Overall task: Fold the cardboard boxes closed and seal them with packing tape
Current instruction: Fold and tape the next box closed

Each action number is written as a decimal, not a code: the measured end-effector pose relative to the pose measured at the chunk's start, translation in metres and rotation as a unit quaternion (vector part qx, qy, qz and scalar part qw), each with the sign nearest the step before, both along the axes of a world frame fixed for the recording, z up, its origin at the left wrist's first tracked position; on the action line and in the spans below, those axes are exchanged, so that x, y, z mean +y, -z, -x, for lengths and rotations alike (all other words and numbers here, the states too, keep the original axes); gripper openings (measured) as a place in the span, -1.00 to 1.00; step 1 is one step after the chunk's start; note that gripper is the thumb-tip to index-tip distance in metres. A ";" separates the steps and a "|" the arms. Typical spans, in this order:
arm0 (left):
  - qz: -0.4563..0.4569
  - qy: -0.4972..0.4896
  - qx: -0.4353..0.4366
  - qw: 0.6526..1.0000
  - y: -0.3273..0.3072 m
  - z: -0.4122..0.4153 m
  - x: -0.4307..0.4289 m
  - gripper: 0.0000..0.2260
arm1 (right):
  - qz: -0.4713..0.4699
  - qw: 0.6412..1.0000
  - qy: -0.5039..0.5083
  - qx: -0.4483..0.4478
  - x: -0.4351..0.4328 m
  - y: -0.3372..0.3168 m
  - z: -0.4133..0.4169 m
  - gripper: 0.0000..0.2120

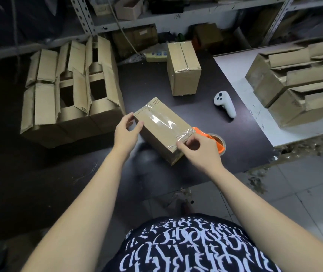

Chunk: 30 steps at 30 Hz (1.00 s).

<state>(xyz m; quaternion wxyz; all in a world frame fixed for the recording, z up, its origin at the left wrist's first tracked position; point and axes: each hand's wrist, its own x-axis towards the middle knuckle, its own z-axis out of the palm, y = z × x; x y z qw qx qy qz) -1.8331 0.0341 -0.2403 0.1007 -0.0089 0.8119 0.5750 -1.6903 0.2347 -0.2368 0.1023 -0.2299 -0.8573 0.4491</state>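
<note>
On the dark table point(141, 83), dead centre of my feed, the box point(162, 132) lies closed and skewed, its long axis running from 10 to 4 o'clock. A strip of clear tape point(161, 120) runs along its top seam and wrinkles over the 4 o'clock end. My right hand point(199, 151) grips that end, fingers curled over the taped corner. My left hand point(126, 131) cups the 10 o'clock end with fingers loosely bent; I cannot tell whether it holds the cardboard or only touches it. Just beyond the right hand, at 4 o'clock from the box, sits the orange tape dispenser point(215, 139). A sealed box point(184, 69) stands upright at 1 o'clock, a white controller point(224, 104) lies at 2, and open-flapped boxes point(72, 89) crowd together at 10.
</note>
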 end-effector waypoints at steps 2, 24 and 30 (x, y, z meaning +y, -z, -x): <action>-0.016 -0.023 -0.003 1.000 -0.001 0.006 -0.005 -0.69 | -0.002 1.000 0.011 -0.001 0.002 -0.002 0.001 -0.65; 0.029 -0.002 0.040 0.999 0.006 -0.040 -0.068 -0.62 | 0.057 0.996 0.058 0.028 -0.017 0.004 0.040 -0.70; 0.093 -0.038 0.041 0.994 -0.001 -0.061 -0.053 -0.61 | 0.078 0.993 -0.085 -0.018 -0.021 0.011 0.043 -0.62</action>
